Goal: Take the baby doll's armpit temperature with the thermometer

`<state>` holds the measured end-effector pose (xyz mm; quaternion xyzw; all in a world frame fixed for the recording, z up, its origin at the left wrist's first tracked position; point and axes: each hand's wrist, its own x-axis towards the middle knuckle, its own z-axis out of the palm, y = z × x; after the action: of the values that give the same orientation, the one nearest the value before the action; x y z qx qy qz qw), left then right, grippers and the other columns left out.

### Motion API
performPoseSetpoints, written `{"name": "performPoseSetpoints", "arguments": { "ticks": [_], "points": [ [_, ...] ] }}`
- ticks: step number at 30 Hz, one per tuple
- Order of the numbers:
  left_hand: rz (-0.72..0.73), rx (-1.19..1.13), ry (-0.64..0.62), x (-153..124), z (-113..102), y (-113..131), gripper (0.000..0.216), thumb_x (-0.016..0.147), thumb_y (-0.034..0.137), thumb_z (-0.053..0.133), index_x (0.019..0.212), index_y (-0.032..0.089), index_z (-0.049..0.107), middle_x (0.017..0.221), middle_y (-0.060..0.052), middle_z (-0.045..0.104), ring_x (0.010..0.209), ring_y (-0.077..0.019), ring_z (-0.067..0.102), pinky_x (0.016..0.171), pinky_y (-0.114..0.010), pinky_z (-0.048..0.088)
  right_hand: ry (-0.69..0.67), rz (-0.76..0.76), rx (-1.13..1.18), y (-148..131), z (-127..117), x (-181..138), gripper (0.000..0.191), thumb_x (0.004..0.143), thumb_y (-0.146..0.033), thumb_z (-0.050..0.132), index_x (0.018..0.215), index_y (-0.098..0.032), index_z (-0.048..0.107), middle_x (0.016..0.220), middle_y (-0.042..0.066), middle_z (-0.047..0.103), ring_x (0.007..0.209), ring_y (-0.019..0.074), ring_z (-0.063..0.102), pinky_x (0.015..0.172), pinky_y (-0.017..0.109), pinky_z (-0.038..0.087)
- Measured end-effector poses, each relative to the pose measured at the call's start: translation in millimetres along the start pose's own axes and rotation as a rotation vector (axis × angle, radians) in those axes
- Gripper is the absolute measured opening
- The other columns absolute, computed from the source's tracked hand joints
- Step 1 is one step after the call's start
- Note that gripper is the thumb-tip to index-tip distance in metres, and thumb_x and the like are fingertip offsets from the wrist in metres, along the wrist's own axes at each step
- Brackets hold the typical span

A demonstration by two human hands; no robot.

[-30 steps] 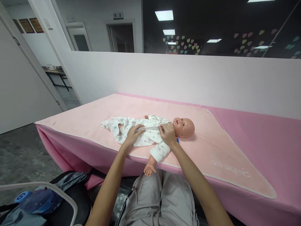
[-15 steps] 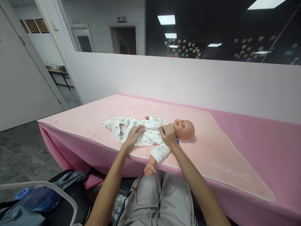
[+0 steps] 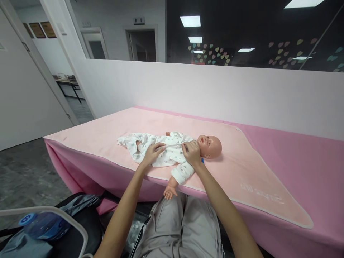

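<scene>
A baby doll (image 3: 211, 147) lies on its back with its head to the right, dressed in a white patterned romper (image 3: 168, 157). My left hand (image 3: 153, 152) pinches the romper's front edge over the belly. Near the doll's neck, my right hand (image 3: 191, 151) grips the same edge with curled fingers. Between the two hands the fabric edge is stretched in a straight line. One doll arm (image 3: 171, 188) hangs over the table's near edge, its sleeve on. A small blue bit shows beside my right wrist; what it is I cannot make out.
A light pink mat (image 3: 242, 179) covers much of the table over a darker pink cloth (image 3: 303, 157). Behind stands a white wall (image 3: 188, 89) with a window above. At lower left, a plastic bottle (image 3: 45, 225) lies on a black chair (image 3: 77, 229).
Both hands keep their hold on the romper in nearly the same place. The whole view has shifted very slightly.
</scene>
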<state>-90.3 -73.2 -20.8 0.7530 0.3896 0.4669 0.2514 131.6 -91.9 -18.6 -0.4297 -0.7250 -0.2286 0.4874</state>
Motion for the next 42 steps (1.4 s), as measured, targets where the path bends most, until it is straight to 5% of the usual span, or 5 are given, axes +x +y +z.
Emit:
{"name": "performPoseSetpoints", "arguments": {
  "ticks": [17,36,40,42],
  "points": [
    [0.069,0.325,0.016,1.2,6.5,-1.3,0.032,0.090,0.043,0.036,0.091,0.020,0.059,0.098,-0.005,0.065,0.094,-0.0215,0.056,0.087,-0.034,0.037,-0.007,-0.031,-0.051,-1.7,-1.8,1.8,0.023,0.088,-0.023,0.046,0.070,-0.017,0.059,0.065,0.003,0.061,0.066,0.0157,0.050,0.073,0.029,0.036],
    [0.016,0.135,0.141,-0.7,7.9,-1.2,0.024,0.087,0.038,0.042,0.087,0.019,0.057,0.085,-0.003,0.060,0.082,-0.0181,0.055,0.079,-0.030,0.040,-0.033,0.026,-0.162,2.7,0.3,-0.5,0.026,0.091,-0.015,0.037,0.085,-0.015,0.061,0.075,0.006,0.063,0.074,0.0175,0.052,0.074,0.029,0.037],
    [-0.135,0.047,0.249,18.9,1.4,1.8,0.027,0.078,0.035,0.053,0.099,0.018,0.057,0.084,-0.003,0.059,0.079,-0.0175,0.057,0.075,-0.030,0.045,-0.028,-0.103,-0.227,3.8,-6.9,6.2,0.033,0.085,-0.004,0.035,0.103,-0.015,0.060,0.100,0.008,0.065,0.093,0.0190,0.053,0.087,0.032,0.036],
    [-0.132,0.014,0.261,38.6,2.5,8.9,0.031,0.074,0.035,0.057,0.100,0.018,0.057,0.091,-0.005,0.060,0.086,-0.0185,0.058,0.077,-0.031,0.046,0.009,-0.043,-0.243,0.8,-18.1,9.9,0.033,0.084,-0.003,0.035,0.100,-0.016,0.061,0.100,0.007,0.065,0.093,0.0186,0.054,0.090,0.033,0.036]
  ]
}}
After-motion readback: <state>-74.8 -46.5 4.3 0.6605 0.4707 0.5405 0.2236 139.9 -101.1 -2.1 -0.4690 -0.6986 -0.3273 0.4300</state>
